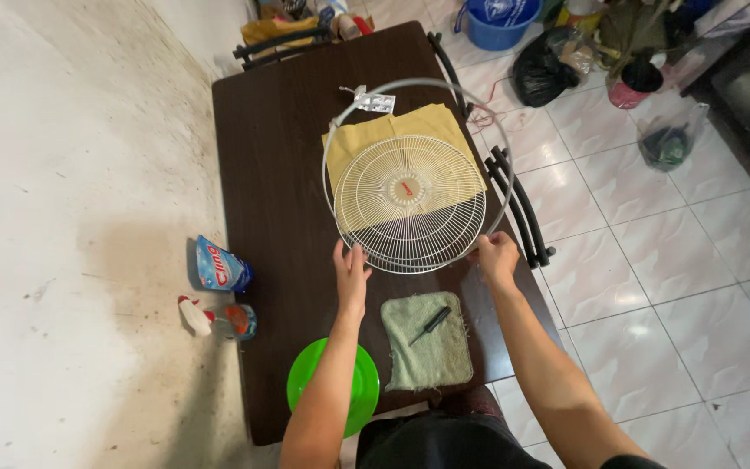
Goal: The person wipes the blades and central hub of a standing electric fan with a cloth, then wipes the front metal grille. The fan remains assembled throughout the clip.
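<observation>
- the fan grille (410, 201) is a round dome of thin cream wires fanning out from a white hub with a small red mark; it lies on the dark table (271, 174), partly over a yellow cloth (431, 122).
- a loose grey ring (479, 113) circles the grille, tilted up at the far side.
- the left hand (351, 276) pinches the grille's near rim, fingers curled on the wire.
- the right hand (496, 256) grips the ring at the near right edge.
- a green towel (427, 347), nubby and frayed, lies near the hands with a black screwdriver (430, 325) on it.
- a glossy green plate (366, 386) sits under the left forearm.
</observation>
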